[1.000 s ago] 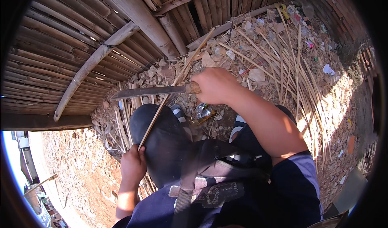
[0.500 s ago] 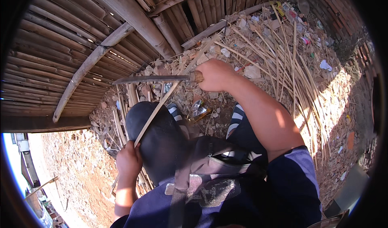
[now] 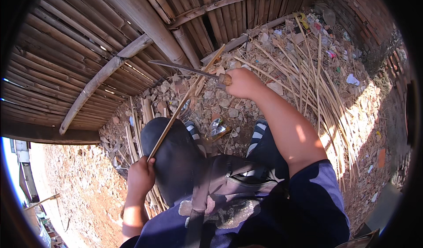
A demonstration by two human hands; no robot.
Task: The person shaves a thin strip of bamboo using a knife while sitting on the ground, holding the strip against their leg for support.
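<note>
My left hand [image 3: 141, 176] is closed around the near end of a long thin bamboo strip [image 3: 178, 109], in front of my knee. The strip slants up and away to the right across my dark-clad leg, its far end in the air near the bamboo wall. My right hand [image 3: 243, 84] grips the wooden handle of a machete [image 3: 187, 68]. Its long dark blade points left and crosses the strip near the far end. Whether the edge is biting into the strip, I cannot tell.
Many split bamboo strips [image 3: 326, 98] lie piled on the rubble at the right. A bamboo slat wall [image 3: 75, 63] leans over the left and far side. More strips [image 3: 133, 135] stand beside my left knee. A crumpled shiny wrapper [image 3: 217, 128] lies between my feet.
The machete has moved farther up along the strip, away from me, and its blade tip now tilts upward. The strip stands a little steeper. My left hand still holds its near end.
</note>
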